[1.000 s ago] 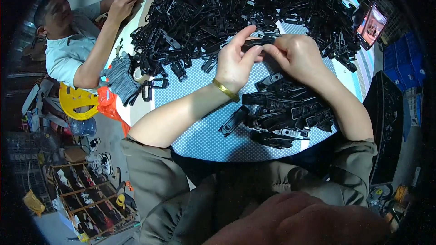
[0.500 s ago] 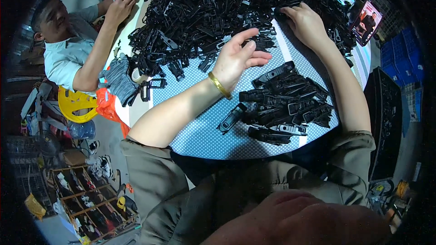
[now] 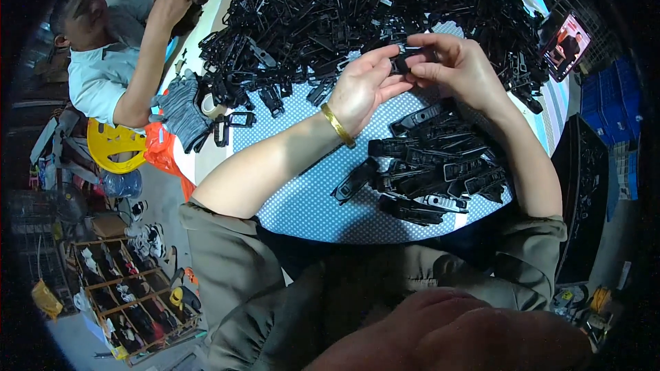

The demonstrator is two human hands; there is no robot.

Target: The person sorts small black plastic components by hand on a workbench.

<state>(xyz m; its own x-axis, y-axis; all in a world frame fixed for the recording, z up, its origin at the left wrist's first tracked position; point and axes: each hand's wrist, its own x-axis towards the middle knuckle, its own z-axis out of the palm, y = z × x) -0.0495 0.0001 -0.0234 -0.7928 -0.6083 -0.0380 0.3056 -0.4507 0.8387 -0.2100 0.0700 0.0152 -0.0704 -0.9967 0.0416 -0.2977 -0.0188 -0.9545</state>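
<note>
In front of the big heap, my two hands come together over the patterned tabletop [image 3: 302, 199]. My right hand [image 3: 462, 72] pinches a small dark plastic piece [image 3: 401, 63] between thumb and fingers; the grip hides much of it. My left hand [image 3: 362, 89], with a gold bangle at the wrist, reaches up to the same piece with fingers stretched and apart, palm turned up. Closer to me lies a smaller pile of black plastic clip-like parts [image 3: 440, 158]. One such part [image 3: 354, 182] lies at its left edge.
The large heap of black plastic parts [image 3: 309, 14] covers the far table. A grey glove [image 3: 184, 113] and a tape roll [image 3: 212, 104] lie at the left, near a seated co-worker [image 3: 110, 62]. A lit phone [image 3: 567, 45] stands at the right. Blue crates [image 3: 608, 99] are beyond.
My right hand has come back from the heap toward the left hand, bringing a small dark piece. My left hand has hardly moved. The co-worker's hands have shifted.
</note>
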